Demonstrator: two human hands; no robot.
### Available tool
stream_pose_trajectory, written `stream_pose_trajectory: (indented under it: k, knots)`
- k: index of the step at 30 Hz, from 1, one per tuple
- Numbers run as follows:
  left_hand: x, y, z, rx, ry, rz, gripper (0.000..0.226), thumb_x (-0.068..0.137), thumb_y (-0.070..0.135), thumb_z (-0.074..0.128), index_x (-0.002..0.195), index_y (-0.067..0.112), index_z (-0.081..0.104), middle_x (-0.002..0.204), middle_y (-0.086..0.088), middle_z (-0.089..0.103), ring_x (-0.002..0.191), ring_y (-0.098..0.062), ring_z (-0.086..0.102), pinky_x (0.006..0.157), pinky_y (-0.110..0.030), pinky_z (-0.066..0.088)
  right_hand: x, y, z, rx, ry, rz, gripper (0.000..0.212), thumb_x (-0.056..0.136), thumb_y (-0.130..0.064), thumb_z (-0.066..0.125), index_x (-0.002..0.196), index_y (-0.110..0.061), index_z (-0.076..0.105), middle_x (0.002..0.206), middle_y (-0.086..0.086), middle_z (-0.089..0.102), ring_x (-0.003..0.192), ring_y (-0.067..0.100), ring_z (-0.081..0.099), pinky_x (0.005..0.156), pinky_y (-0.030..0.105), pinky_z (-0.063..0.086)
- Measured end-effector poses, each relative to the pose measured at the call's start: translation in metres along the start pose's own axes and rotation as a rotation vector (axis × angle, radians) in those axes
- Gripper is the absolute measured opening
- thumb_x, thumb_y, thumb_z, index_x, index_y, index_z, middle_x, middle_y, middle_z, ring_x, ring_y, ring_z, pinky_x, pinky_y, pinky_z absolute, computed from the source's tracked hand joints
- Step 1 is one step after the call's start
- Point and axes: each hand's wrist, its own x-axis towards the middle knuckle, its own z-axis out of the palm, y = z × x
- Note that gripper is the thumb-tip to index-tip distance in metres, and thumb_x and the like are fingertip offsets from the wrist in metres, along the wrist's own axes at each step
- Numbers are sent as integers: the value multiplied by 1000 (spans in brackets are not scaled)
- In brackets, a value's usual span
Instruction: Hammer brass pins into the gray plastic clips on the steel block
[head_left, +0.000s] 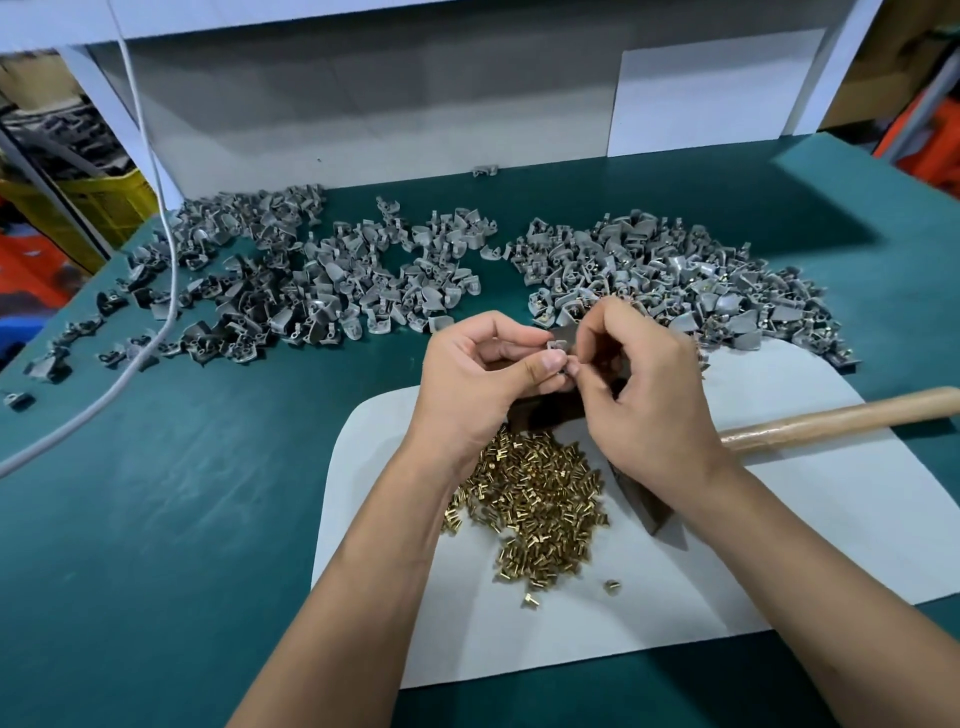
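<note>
**Both hands meet on one gray clip above the steel block**

While the brass pins (540, 493) lie heaped on the white sheet (779, 561), both hands are raised just above the steel block (545, 410) and come together over a single gray clip (558, 347). The left hand (478, 379) pinches that clip between thumb and curled fingers. The right hand (649, 395) has its fingertips drawn together against the same clip; whether they pinch a pin there cannot be told, as anything so small is hidden between the fingers.

Only dark parts of the steel block show, between and beneath the two hands; it rests on the white sheet, and the pin heap lies just on the near side of it, between the forearms. A few stray pins sit apart at the near edge of the heap. To the right of the block, a hammer's wooden handle (841, 415) lies on the sheet, untouched, running out toward the right edge; its head is hidden behind the right hand.

Beyond the block, on the green table (182, 519), gray clips are spread in two broad piles: one to the far left (291, 291), one to the far right (675, 275), whose nearest pieces reach the sheet's edge. A white cable (156, 291) crosses the left pile.
</note>
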Motion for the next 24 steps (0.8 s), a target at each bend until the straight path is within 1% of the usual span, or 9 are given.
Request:
stream_pose_trajectory:
  k: [2, 4, 6, 8, 11, 15, 19, 24]
  knots:
    - [0, 0, 1, 15, -2, 5, 15, 82, -13, 74, 92, -5, 66, 77, -13, 76, 68, -19, 75, 65, -22, 60, 0, 0, 1, -16, -9, -16, 31, 75, 16, 64, 80, -13, 53, 75, -6, 55, 72, 9, 54, 62, 20, 40]
    - [0, 0, 1, 22, 3, 9, 16, 82, -12, 74, 94, -5, 67, 77, -12, 76, 68, -18, 75, 65, -23, 60, 1, 0, 0, -17, -9, -22, 31, 74, 16, 64, 79, -13, 54, 76, -6, 56, 73, 8, 54, 63, 19, 40]
    - [1, 1, 0, 20, 11, 7, 18, 82, -11, 75, 97, -1, 71, 80, -15, 76, 70, -20, 75, 67, -23, 61, 1, 1, -1, -8, 8, -20, 28, 77, 12, 67, 82, -13, 57, 77, -6, 58, 74, 7, 57, 64, 21, 45]
    - [2, 1, 0, 12, 23, 1, 23, 84, -8, 75, 105, 0, 73, 86, -19, 77, 74, -22, 75, 70, -24, 61, 2, 1, -2, -2, 27, -17, 20, 83, 6, 71, 86, -12, 61, 80, -5, 62, 76, 9, 61, 67, 27, 51]
    - [3, 0, -1, -4, 32, -6, 21, 87, -5, 73, 108, -4, 74, 91, -21, 77, 75, -22, 75, 72, -23, 60, 4, 0, -4, 2, 26, -19, 11, 89, -3, 73, 94, -10, 66, 87, -5, 68, 81, 8, 66, 74, 30, 56]
    - [3, -1, -3, -21, 36, -21, 20, 86, 1, 74, 106, -2, 74, 91, -19, 76, 76, -23, 76, 74, -24, 61, 5, 0, -6, -27, 24, -26, 13, 89, -4, 75, 100, -8, 71, 92, -3, 72, 88, 6, 69, 80, 26, 57]
    - [4, -2, -3, -6, 31, -29, 18, 91, 3, 71, 108, -2, 74, 90, -18, 76, 75, -21, 75, 73, -21, 60, 6, 0, -6, -70, 43, -30, 12, 88, -6, 77, 99, -9, 75, 92, -3, 74, 86, 6, 68, 82, 18, 55]
    - [3, 0, 0, 65, 48, -13, 13, 95, 12, 69, 99, 2, 76, 85, -13, 76, 71, -20, 74, 69, -21, 60, 8, -1, -6, -87, 21, -29, 9, 89, -6, 75, 98, -8, 78, 92, -2, 72, 87, 10, 65, 82, 19, 50]
